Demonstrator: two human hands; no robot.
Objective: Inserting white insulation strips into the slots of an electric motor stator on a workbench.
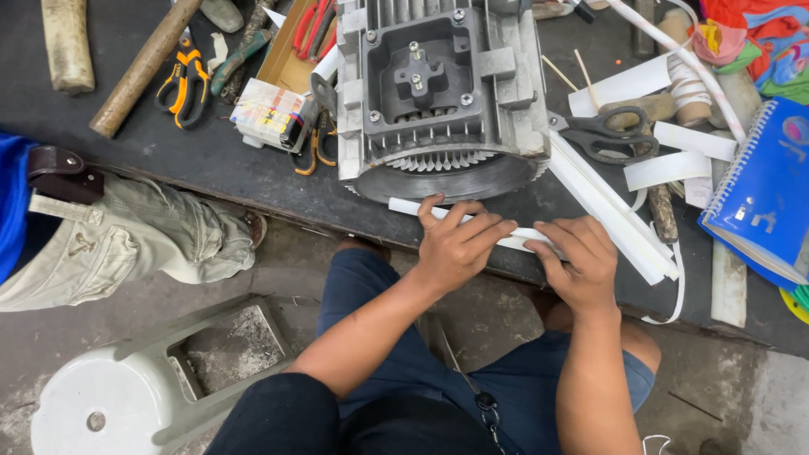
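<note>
Head view: one grey motor housing (pixel 438 93) sits on the dark table (pixel 194 156), finned open end facing the person. Left hand (pixel 459 244) and right hand (pixel 581 265) both just in front of the housing, at the table's near edge, each closed with fingers curled down on one long white strip (pixel 409 206) that lies flat along the edge; the strip runs from below the housing's left corner to under the right hand. Right of the housing: one pair of black-handled scissors (pixel 602 133), one bundle of long white folded strips (pixel 611 211) slanting toward the table edge, several loose white paper pieces, count unclear, one blue spiral notebook (pixel 763 198) further right. Left of the housing: one small multicoloured box (pixel 268 114), one pair of orange-and-black pliers (pixel 184 84), one wooden handle (pixel 143 67) lying diagonal; one more orange-handled tool just beside the housing, partly hidden. Far left of the housing, another person's leg in khaki trousers (pixel 126 240). Below the housing, on the floor, one white plastic stool (pixel 126 396)
</note>
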